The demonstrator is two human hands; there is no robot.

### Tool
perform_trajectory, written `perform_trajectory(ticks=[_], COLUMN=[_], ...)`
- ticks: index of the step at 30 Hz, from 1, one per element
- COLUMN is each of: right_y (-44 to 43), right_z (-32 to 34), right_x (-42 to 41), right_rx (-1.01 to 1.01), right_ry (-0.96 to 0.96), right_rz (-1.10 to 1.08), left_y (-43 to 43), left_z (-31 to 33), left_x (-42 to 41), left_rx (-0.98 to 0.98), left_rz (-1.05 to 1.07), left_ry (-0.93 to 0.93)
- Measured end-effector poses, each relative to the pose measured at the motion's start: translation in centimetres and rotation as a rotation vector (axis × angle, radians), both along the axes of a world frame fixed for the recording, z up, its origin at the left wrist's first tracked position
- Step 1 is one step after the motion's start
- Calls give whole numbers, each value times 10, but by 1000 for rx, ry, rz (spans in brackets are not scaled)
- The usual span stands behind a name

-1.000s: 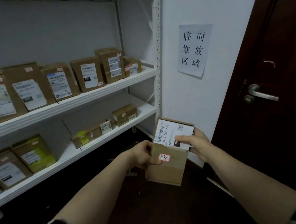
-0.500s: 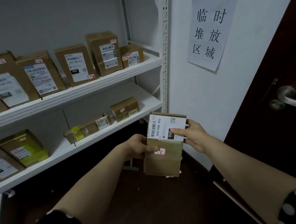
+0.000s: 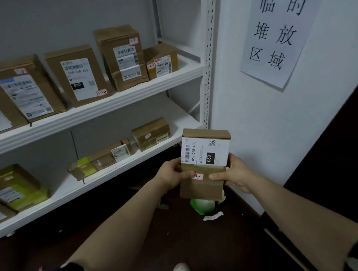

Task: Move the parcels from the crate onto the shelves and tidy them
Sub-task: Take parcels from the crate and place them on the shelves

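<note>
The white shelves (image 3: 113,102) stand ahead and left of the parcel (image 3: 204,185). It is held in the air off the lower board's right end, long axis upright, label facing the wearer (print running sideways). The left hand (image 3: 171,176), nearer the shelves, and the right hand (image 3: 237,173) grasp its sides, fingers (image 3: 217,176) clamped on the front.

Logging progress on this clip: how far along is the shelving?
Done: labelled parcels stand in a row on the upper shelf; smaller parcels sit on the lower shelf. In hand: left hand and right hand grip one brown parcel, held off the shelves. Left: shelve it, tidy; the crate is out of view, so the remaining count is unknown.
</note>
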State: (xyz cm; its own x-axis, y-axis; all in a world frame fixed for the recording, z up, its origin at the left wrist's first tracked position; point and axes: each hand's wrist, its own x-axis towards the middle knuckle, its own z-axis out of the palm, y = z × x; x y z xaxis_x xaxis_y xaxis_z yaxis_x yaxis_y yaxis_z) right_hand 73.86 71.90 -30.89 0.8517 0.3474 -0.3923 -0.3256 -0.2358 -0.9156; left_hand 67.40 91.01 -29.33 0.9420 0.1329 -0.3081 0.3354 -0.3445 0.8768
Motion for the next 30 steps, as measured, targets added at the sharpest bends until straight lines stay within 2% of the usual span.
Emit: perform_trajectory(ticks=[7,15,21,30], right_y=[52,101,119,121], right_z=[-21,-42,-55,-54], right_x=[89,156,177,178], right_rx=[-74,-87,-198,-248], right_ry=[19,67,118,153], right_rz=[37,56,157,359], left_y=[50,90,102,92], left_z=[-26,-46,-56,-60], left_x=[90,154,164,142], left_rx=[115,133,142,89], left_rz=[14,55,132,272], left_ry=[30,79,133,239])
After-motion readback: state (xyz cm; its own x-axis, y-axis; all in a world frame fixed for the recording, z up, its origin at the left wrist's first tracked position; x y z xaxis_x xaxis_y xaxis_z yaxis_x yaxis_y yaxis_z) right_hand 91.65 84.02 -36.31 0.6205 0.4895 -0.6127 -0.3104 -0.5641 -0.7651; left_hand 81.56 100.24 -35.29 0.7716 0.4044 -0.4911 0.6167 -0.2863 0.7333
